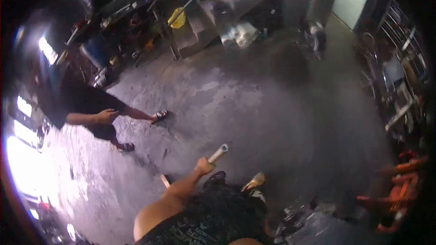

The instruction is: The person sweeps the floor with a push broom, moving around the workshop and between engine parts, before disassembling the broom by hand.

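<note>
My left hand (pixel 205 166) is wrapped round a pale tube (pixel 219 153), low in the middle of the view. The tube points up and to the right, and its round end shows a dark hole. A short wooden piece (pixel 165 181) lies beside my left forearm, partly hidden by it. Under the tube are my feet, one in a light-coloured shoe (pixel 255 181). My right hand does not show; only a bit of skin appears at the bottom edge.
Another person (pixel 81 104) in dark clothes and sandals stands at the left on the concrete floor (pixel 218 104). Stairs with a railing and a yellow item (pixel 177 18) are at the back. Metal racks (pixel 399 77) and an orange frame (pixel 399 190) line the right.
</note>
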`<state>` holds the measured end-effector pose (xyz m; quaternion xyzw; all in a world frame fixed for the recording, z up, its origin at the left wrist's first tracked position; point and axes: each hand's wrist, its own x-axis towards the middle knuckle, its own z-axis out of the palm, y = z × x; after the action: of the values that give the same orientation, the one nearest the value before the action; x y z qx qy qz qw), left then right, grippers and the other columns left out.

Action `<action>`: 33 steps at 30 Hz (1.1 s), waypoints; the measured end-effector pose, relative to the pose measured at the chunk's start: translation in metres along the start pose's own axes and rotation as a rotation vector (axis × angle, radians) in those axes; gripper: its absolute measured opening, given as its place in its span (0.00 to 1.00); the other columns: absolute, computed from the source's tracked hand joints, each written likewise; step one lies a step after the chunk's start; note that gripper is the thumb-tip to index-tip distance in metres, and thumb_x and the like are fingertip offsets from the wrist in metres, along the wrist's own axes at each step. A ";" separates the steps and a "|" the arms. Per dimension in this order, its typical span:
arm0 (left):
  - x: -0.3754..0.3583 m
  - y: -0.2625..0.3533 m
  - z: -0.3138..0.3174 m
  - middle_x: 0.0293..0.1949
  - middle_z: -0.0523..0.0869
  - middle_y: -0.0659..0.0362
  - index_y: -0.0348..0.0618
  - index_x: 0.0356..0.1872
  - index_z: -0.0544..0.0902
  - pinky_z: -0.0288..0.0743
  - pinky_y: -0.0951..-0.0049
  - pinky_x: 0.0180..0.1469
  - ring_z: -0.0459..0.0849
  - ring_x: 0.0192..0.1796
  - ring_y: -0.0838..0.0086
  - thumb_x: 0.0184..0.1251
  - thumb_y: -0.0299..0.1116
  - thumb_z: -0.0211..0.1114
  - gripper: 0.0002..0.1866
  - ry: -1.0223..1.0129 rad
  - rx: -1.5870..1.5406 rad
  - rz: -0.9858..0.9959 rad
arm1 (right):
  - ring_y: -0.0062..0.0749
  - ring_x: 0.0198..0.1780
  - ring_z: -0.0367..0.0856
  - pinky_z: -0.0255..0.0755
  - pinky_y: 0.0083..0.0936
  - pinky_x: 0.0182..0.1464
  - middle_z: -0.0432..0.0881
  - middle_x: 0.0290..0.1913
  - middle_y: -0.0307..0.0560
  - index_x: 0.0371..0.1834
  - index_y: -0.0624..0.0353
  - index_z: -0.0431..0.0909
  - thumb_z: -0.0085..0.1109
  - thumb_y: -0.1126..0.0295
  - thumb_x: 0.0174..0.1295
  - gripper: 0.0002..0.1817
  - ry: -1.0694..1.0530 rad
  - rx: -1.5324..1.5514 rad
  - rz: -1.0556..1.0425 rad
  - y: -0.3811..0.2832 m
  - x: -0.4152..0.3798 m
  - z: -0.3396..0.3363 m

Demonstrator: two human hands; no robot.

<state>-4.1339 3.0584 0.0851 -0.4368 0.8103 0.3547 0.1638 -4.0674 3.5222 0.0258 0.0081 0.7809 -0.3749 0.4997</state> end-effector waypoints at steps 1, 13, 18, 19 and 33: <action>0.001 0.016 0.000 0.39 0.86 0.39 0.33 0.42 0.84 0.78 0.57 0.49 0.86 0.47 0.48 0.51 0.45 0.68 0.24 0.049 -0.063 0.006 | 0.47 0.57 0.75 0.71 0.40 0.54 0.72 0.59 0.55 0.77 0.48 0.52 0.66 0.67 0.51 0.48 -0.029 -0.035 -0.016 0.002 0.016 -0.026; -0.020 -0.086 -0.101 0.20 0.78 0.57 0.36 0.24 0.79 0.69 0.65 0.30 0.77 0.25 0.73 0.54 0.41 0.72 0.17 0.801 -0.594 -0.182 | 0.46 0.57 0.75 0.72 0.37 0.53 0.75 0.57 0.55 0.76 0.49 0.56 0.67 0.75 0.47 0.49 -0.631 -0.610 -0.295 -0.140 0.235 -0.202; -0.041 -0.155 -0.146 0.19 0.69 0.70 0.45 0.21 0.71 0.65 0.73 0.27 0.67 0.24 0.81 0.58 0.36 0.70 0.16 1.335 -0.901 -0.215 | 0.43 0.59 0.76 0.72 0.36 0.54 0.76 0.59 0.53 0.73 0.52 0.61 0.68 0.79 0.44 0.47 -0.588 -0.356 -0.008 -0.271 0.293 -0.170; -0.034 -0.174 -0.155 0.19 0.69 0.70 0.44 0.21 0.71 0.64 0.72 0.26 0.67 0.24 0.81 0.60 0.36 0.69 0.16 1.384 -0.797 -0.260 | 0.43 0.59 0.76 0.72 0.36 0.55 0.76 0.59 0.53 0.73 0.52 0.61 0.68 0.79 0.44 0.46 -0.593 -0.444 -0.014 -0.308 0.302 -0.152; 0.108 -0.248 -0.342 0.19 0.65 0.63 0.41 0.21 0.68 0.62 0.67 0.27 0.64 0.24 0.76 0.62 0.35 0.68 0.19 1.119 -0.606 -0.294 | 0.44 0.62 0.73 0.68 0.34 0.63 0.70 0.64 0.53 0.70 0.55 0.63 0.65 0.70 0.46 0.42 -0.905 -1.087 -0.534 -0.633 0.409 0.056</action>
<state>-3.9756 2.6578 0.1536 -0.6885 0.5691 0.2603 -0.3665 -4.4737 2.8864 0.0573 -0.5837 0.5498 -0.0122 0.5974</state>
